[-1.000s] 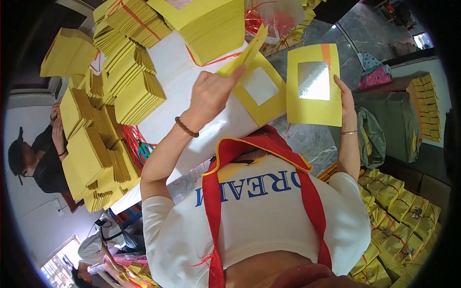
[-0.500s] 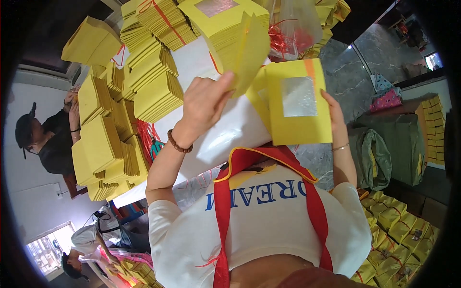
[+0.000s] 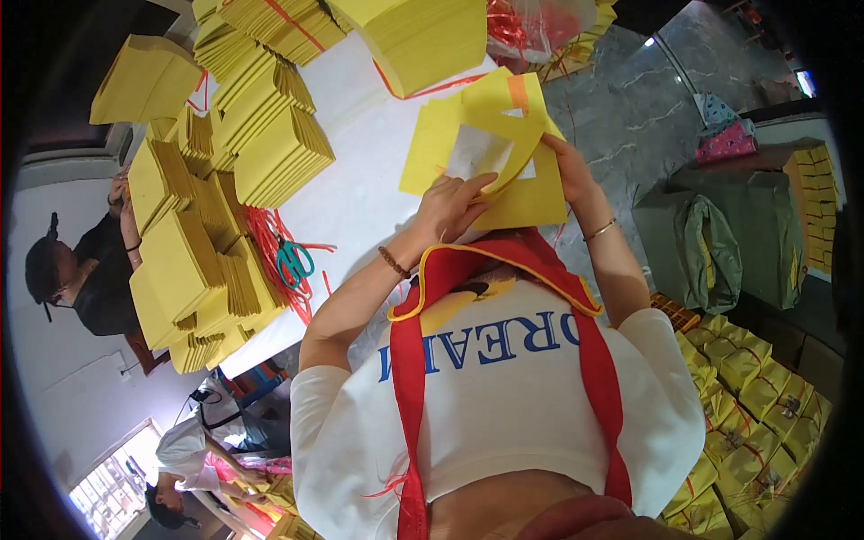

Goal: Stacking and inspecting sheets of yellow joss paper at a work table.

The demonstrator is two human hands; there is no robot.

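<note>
My left hand (image 3: 453, 204) and my right hand (image 3: 565, 166) hold a small pile of yellow paper sheets (image 3: 531, 193) just above the near edge of a white table (image 3: 360, 180). The sheets carry a silvery square patch (image 3: 477, 153) in the middle and an orange stripe at the top. My left fingers pinch the lower left of the pile, under a sheet that curls over. My right hand grips its right edge. A beaded bracelet is on my left wrist and a thin bangle on my right.
Tied bundles of yellow paper (image 3: 225, 180) are piled along the table's left and far side, with a thick stack (image 3: 423, 36) at the top. Teal-handled scissors (image 3: 292, 261) lie on red string. A person (image 3: 81, 270) sits at left. A green bag (image 3: 711, 252) and more bundles (image 3: 756, 396) are at right.
My hands, raised and apart with one sheet each, have come down and together; the two sheets now lie in one pile over the table edge.
</note>
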